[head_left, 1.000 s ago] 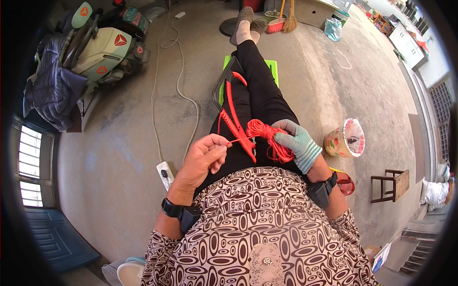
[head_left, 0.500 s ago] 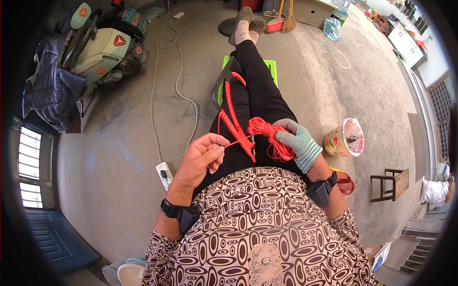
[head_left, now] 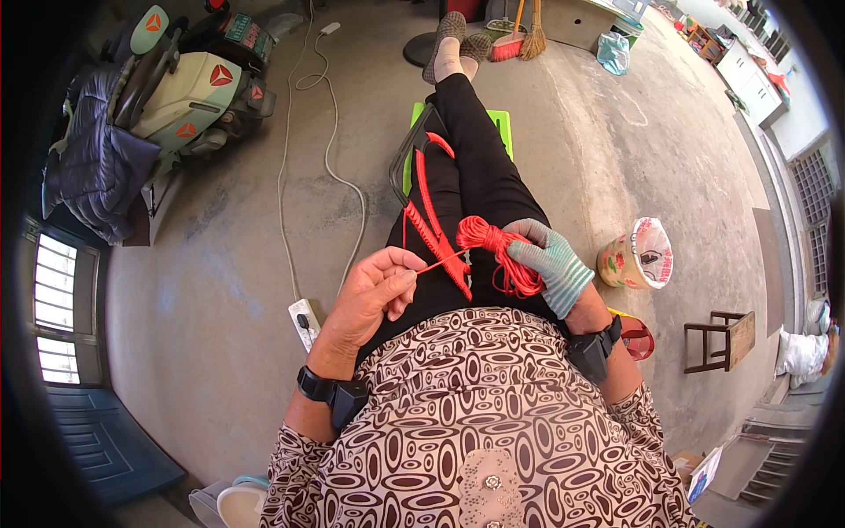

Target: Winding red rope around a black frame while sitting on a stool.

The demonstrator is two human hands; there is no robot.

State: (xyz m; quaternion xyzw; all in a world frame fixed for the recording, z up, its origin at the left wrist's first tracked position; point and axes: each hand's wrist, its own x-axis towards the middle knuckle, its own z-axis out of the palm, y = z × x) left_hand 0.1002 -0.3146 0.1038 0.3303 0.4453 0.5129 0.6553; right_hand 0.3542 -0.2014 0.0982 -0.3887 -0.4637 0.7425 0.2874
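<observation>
My right hand [head_left: 554, 262], in a grey-green striped glove, is closed on a bundle of red cord [head_left: 486, 236]. From the bundle a taut strand [head_left: 443, 261] runs left to my bare left hand [head_left: 380, 286], which pinches it between thumb and fingers. Across my black-trousered legs lies a dark frame [head_left: 410, 145], partly wrapped in the same red cord [head_left: 429, 231]. Its lower end sits close to my lap, between my two hands. What the frame belongs to I cannot tell.
A green stool [head_left: 500, 132] is under my outstretched legs. Right of me stand a flowered bin [head_left: 619, 264] and a small wooden stool [head_left: 739, 341]. On the left, a white cable [head_left: 329, 167] reaches a power strip [head_left: 304, 324], and a scooter [head_left: 189, 97] is parked further off.
</observation>
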